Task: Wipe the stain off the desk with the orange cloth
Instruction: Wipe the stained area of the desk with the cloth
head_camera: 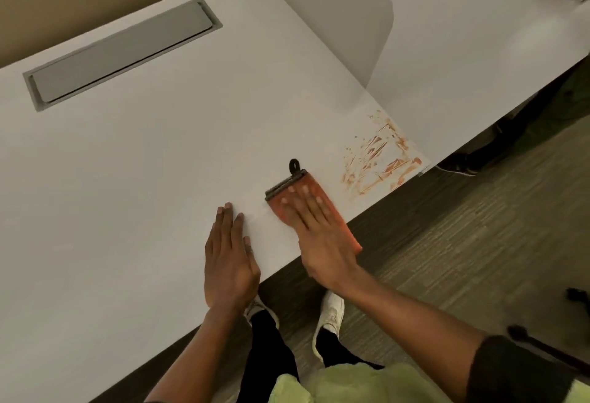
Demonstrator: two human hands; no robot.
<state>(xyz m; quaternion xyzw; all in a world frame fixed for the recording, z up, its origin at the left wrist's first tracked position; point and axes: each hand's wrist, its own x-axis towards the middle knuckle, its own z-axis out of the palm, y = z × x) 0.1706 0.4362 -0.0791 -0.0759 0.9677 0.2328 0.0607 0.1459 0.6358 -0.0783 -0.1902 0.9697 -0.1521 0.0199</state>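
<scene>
We take the orange cloth [311,203] as our landmark. It lies folded flat on the white table [143,179], close to the table's front edge, with its near corner reaching that edge. A dark trim strip with a small hanging loop [294,166] borders its far end.

Our right hand [316,227] rests palm-down on the cloth with fingers spread and flat; the grip presses rather than pinches. Our left hand [228,252] lies just to the left of the cloth, flat on the bare table, fingers extended and close together, holding nothing, its heel at the front edge.

The stain [380,156], a patch of reddish-brown streaks and spatter, sits to the right of the cloth and slightly beyond it, apart from the cloth, spreading up to the table's front right corner. A strip of clean surface separates the two.

Left of the cloth and beyond it the table runs broad and open as far as a grey cable hatch [121,51], well apart. An upright grey divider panel [335,19] rises beyond the stain, and a second white tabletop [479,35] continues past it.

Below the front edge we see grey carpet [463,243] and white shoes [330,316].
</scene>
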